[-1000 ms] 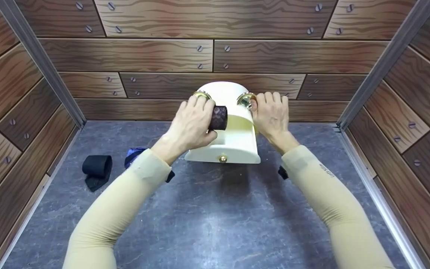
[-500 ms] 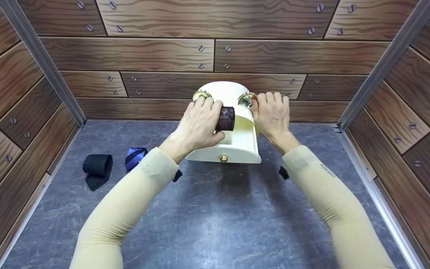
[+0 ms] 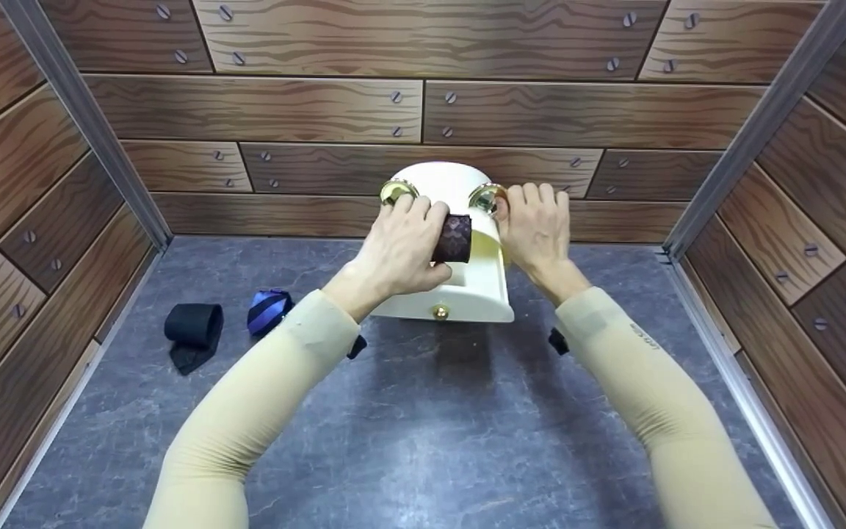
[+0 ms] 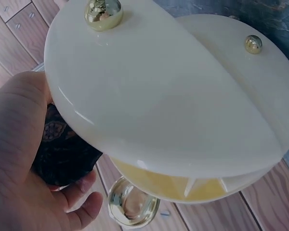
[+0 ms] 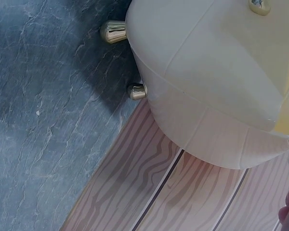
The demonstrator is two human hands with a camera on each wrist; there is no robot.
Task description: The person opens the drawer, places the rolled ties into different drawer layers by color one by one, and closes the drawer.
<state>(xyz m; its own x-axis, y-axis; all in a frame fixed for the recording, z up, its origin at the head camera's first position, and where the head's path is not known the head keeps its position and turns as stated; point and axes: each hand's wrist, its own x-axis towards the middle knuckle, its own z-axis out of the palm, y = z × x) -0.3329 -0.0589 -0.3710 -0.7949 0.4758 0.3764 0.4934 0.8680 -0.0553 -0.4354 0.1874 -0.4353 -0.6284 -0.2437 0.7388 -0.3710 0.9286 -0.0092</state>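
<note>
My left hand holds a rolled dark patterned necktie just above the pulled-out drawer of a glossy white box. In the left wrist view the tie sits between thumb and fingers, beside the box's white front. My right hand curls at the box's right side, its thumb at a round gold fitting. A matching gold fitting is on the left, partly behind my left fingers. The drawer's inside is largely covered by the left hand and tie.
A black rolled tie and a blue striped rolled tie lie on the grey marbled tabletop at left. The drawer front bears a gold knob. Wood-patterned walls enclose the back and sides.
My left hand has moved right with the tie, further over the drawer, uncovering more of the left gold fitting and the blue tie. The right hand stays in place on the box.
</note>
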